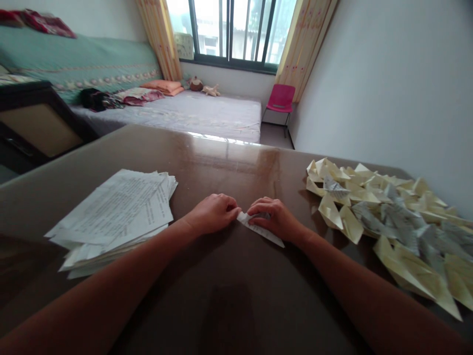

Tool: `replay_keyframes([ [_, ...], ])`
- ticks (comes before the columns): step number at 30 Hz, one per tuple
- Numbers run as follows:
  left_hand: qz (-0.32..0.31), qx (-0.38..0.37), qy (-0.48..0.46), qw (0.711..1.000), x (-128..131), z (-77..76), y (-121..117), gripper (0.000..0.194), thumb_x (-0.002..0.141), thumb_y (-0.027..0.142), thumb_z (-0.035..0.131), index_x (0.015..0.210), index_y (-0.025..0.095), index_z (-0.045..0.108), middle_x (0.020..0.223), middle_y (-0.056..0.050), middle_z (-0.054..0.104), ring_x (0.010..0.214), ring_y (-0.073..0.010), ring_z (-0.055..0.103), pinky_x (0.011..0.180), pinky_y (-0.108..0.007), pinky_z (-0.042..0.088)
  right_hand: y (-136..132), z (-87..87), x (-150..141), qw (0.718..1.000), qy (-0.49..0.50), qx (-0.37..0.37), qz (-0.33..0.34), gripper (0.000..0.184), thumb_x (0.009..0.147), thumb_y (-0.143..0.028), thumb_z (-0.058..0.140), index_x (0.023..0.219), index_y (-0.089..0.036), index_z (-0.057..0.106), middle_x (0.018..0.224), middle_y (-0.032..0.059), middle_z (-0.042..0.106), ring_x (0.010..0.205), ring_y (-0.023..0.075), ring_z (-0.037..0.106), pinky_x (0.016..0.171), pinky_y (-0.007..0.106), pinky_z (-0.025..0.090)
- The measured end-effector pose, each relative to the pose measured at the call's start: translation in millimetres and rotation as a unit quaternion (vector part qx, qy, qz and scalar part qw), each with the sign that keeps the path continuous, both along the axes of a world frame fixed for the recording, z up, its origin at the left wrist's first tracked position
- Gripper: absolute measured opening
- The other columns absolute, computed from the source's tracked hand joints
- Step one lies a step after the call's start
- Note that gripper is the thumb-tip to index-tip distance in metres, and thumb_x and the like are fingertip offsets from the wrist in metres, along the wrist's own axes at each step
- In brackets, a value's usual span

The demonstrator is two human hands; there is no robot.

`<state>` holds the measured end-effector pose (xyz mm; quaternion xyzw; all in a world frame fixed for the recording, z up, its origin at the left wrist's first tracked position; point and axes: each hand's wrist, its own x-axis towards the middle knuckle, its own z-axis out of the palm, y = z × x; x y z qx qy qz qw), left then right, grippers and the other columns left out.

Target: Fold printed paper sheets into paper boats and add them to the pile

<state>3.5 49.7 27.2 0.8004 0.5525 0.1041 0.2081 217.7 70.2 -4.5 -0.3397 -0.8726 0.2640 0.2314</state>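
A small folded piece of printed white paper [268, 235] lies slanted on the brown table in front of me. My left hand [214, 213] is closed, its thumb and finger pinching the paper's left tip. Over the paper's upper side rests my right hand [275, 219], fingers curled on it and thumb at its near edge. A stack of printed sheets [121, 207] lies to the left of my left hand. Right of my right hand spreads a pile of folded paper boats [347, 192], some cream and some printed grey-white.
The glossy brown table [229, 305] reaches toward a bed [207, 113] with clothes and pillows. A pink chair [281, 98] stands by the wall under the window [236, 29]. A dark cabinet [37, 123] is at the left, and a white wall [388, 84] runs along the right.
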Motion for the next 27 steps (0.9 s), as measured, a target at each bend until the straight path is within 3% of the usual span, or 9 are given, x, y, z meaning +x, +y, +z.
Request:
replay_keyframes([
  [3,-0.015,-0.059,-0.019,0.998,0.1,2.7,1.0,0.038,0.085,0.044,0.045,0.069,0.018,0.068,0.056,-0.001,0.063,0.055,-0.0131,0.056,0.052,-0.023,0.033,1.1,-1.6,0.1,1.0,-0.014,0.018,0.008,0.014,0.085,-0.034,0.064,0.093,-0.025,0.071,0.096,0.002,0.069,0.092,0.0152,0.059,0.086,0.029,0.041],
  [6,-0.022,-0.086,-0.035,0.995,0.3,2.3,1.2,0.032,0.082,0.042,0.05,0.072,0.018,0.069,0.057,0.0,0.064,0.056,-0.0122,0.056,0.052,-0.022,0.034,0.9,-2.5,-0.3,0.999,-0.008,0.027,0.02,0.015,0.086,-0.035,0.062,0.091,-0.024,0.071,0.094,0.0021,0.069,0.09,0.0146,0.058,0.084,0.028,0.041],
  [12,-0.01,-0.01,-0.02,1.0,3.0,-3.4,-1.5,0.015,0.076,0.032,0.057,0.079,0.022,0.068,0.072,0.002,0.068,0.064,-0.0122,0.058,0.055,-0.02,0.035,-0.5,-3.7,1.3,0.993,-0.031,0.114,0.017,0.012,0.086,-0.036,0.063,0.084,-0.027,0.072,0.092,0.0012,0.066,0.089,0.0154,0.055,0.084,0.031,0.035],
  [19,-0.083,0.11,0.1,0.985,7.3,2.3,-11.3,0.018,0.084,0.028,0.049,0.084,0.027,0.067,0.086,0.002,0.068,0.069,-0.014,0.061,0.057,-0.024,0.034,-1.3,-3.9,4.5,0.988,-0.044,0.137,0.061,0.014,0.089,-0.033,0.058,0.091,-0.026,0.07,0.088,0.0009,0.067,0.083,0.0139,0.058,0.078,0.029,0.034],
  [27,-0.15,0.057,0.097,0.982,-1.0,9.5,-10.9,0.028,0.078,0.019,0.052,0.091,0.032,0.072,0.098,0.002,0.067,0.082,-0.0168,0.064,0.067,-0.025,0.041,-0.7,-2.9,4.8,0.987,-0.062,0.13,0.068,0.014,0.089,-0.034,0.058,0.091,-0.027,0.07,0.088,0.001,0.066,0.084,0.0146,0.058,0.078,0.029,0.036],
])
